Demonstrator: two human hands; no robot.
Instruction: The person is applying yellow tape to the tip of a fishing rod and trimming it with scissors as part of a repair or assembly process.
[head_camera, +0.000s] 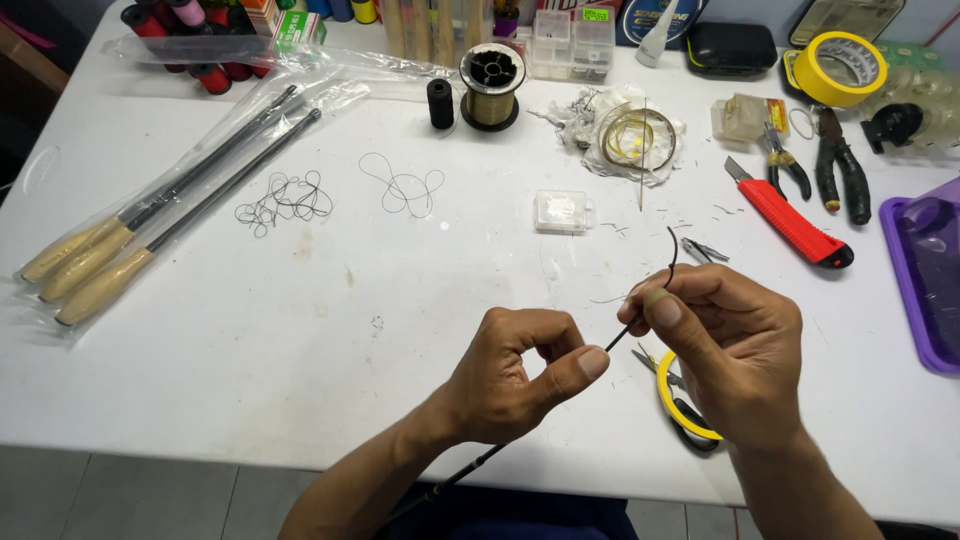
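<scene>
My left hand (520, 375) pinches a thin black rod (622, 335) between thumb and forefinger, low over the white table (300, 330). The rod runs down under my left wrist toward my lap. My right hand (730, 345) grips the same rod just beyond, thumb pressed on it. Its fine tip (672, 250) curves up past my right fingers. Small yellow-handled scissors (685, 400) lie on the table under my right hand, partly hidden.
Three wooden-handled rods (130, 235) in clear bags lie at left. Loose black thread coils (285, 200), a gold line spool (491, 85), a small clear box (562, 211), a red utility knife (795, 222), pliers (840, 170), yellow tape (835, 68) and a purple tray (925, 280) sit around.
</scene>
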